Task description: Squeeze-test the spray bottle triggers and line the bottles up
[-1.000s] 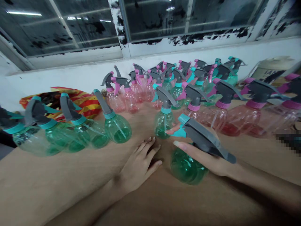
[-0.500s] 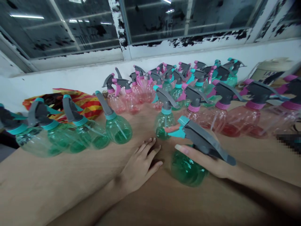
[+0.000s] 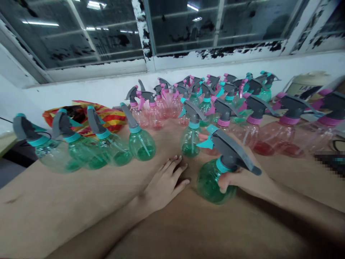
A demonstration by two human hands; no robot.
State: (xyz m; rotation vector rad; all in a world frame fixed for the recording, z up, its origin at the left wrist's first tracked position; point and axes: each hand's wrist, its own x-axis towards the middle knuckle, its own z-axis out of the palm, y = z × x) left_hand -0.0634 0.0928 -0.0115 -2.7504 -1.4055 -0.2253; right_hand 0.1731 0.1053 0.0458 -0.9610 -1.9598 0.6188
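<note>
My right hand [image 3: 246,174] is wrapped round a green spray bottle [image 3: 211,180] just below its neck, thumb bent across the near side. The bottle has a turquoise collar and trigger and a grey spray head, and it leans slightly. Behind its head the other fingers are partly hidden. Palm down on the wooden table [image 3: 172,233], my left hand [image 3: 163,183] lies with fingers spread and nothing in it. Just beyond stands another green spray bottle [image 3: 190,138]. A further green spray bottle [image 3: 142,144] ends the row on the left.
Several pink spray bottles [image 3: 244,133] line the right, with a crowd of pink and green ones [image 3: 155,115] towards the wall. A red-and-yellow bag [image 3: 113,120] lies back left. A pale container [image 3: 307,84] stands back right, below the windows [image 3: 185,28].
My right thumb has moved from up beside the spray head down onto the bottle's neck and body. The left hand stays flat on the table. The view has shifted slightly.
</note>
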